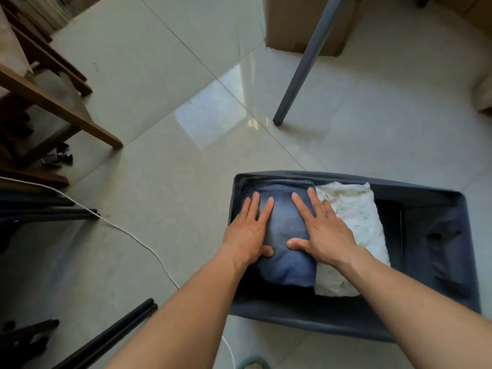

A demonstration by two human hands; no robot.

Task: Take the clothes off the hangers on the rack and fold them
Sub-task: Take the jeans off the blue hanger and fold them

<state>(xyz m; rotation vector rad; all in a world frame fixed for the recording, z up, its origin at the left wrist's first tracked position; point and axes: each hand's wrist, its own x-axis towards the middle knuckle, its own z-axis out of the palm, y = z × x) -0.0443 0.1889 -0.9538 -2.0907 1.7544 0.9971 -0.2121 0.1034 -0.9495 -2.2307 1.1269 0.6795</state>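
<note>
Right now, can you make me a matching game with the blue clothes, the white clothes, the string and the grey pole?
1 blue clothes
2 white clothes
3 white string
4 grey pole

A lies on the floor, left of the bin
B pressed under the left hand and right hand
C stands on the floor beyond the bin
D in the bin, beside the blue clothes

Pairs: 1-B, 2-D, 3-A, 4-C

Two bare forearms, bare left hand, bare right hand, greenish slipper
</note>
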